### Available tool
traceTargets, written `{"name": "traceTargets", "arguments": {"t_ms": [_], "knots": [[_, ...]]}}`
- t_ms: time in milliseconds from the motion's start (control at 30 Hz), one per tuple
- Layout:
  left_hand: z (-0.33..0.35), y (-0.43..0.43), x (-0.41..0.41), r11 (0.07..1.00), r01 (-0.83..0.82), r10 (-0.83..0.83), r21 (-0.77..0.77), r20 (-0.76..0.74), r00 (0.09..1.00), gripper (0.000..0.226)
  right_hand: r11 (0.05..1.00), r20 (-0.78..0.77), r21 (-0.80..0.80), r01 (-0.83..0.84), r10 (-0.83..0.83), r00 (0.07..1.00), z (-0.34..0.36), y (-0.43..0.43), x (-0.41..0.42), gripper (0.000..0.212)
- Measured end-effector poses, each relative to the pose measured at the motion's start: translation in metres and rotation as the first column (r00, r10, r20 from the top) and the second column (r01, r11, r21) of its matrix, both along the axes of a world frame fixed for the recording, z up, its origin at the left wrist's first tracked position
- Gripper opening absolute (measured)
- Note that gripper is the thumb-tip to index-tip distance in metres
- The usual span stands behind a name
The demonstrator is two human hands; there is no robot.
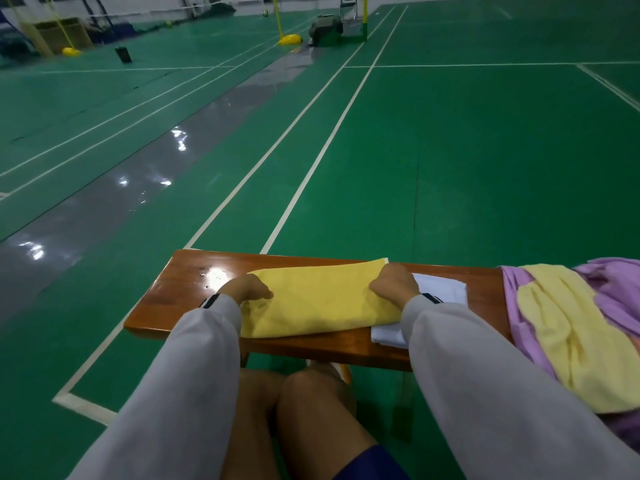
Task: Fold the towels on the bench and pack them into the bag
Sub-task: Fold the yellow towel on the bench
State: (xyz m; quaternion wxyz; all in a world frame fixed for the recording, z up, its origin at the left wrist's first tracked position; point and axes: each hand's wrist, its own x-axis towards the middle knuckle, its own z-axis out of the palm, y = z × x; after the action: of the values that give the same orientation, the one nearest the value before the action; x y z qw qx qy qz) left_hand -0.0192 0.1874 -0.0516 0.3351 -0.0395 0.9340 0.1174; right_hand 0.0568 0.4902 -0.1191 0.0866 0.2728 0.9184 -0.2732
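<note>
Green court floor (450, 150), crossed by white lines and with a glossy grey strip (104, 209) at the left, lies around a brown wooden desk (180, 299) whose left part shines with a spot of glare. Next along, the left grip (244, 289), coming out of a pale grey left sleeve (194, 358), is curled over the left end of a yellow towel (322, 299). Its thumb lies on top and its fingers are tucked at the cloth's edge, grasping it. The yellow towel lies flat as a long folded band across the middle of the desk, its near edge close to the desk's front edge. At its right end the right grip (394, 285) grasps the towel in the same way, knuckles up, thumb pointing inward. Under that end and just beyond it lies a folded white towel (446, 289), partly covered by the yellow one and by the right sleeve (485, 375). Farther right, at the frame's edge, a loose heap of purple and yellow towels (571, 327) sits on the desk, apart from the white towel. Below the desk, bare knees (311, 403) show between the sleeves.
</note>
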Motion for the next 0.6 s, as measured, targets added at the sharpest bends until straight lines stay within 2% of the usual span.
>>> {"name": "traceTargets", "arguments": {"t_ms": [100,600], "knots": [[-0.0019,0.0011,0.0015,1.0,0.003,-0.003,-0.025,-0.011,1.0,0.072,1.0,-0.005,-0.016,-0.025,0.025,1.0,0.0004,0.0058,-0.0021,0.012],[-0.0009,0.0025,-0.0039,0.997,-0.062,0.064,-0.041,0.047,0.997,0.08,0.999,0.0,-0.041,-0.011,0.011,1.0,0.0092,0.0096,0.0044,0.012]]}}
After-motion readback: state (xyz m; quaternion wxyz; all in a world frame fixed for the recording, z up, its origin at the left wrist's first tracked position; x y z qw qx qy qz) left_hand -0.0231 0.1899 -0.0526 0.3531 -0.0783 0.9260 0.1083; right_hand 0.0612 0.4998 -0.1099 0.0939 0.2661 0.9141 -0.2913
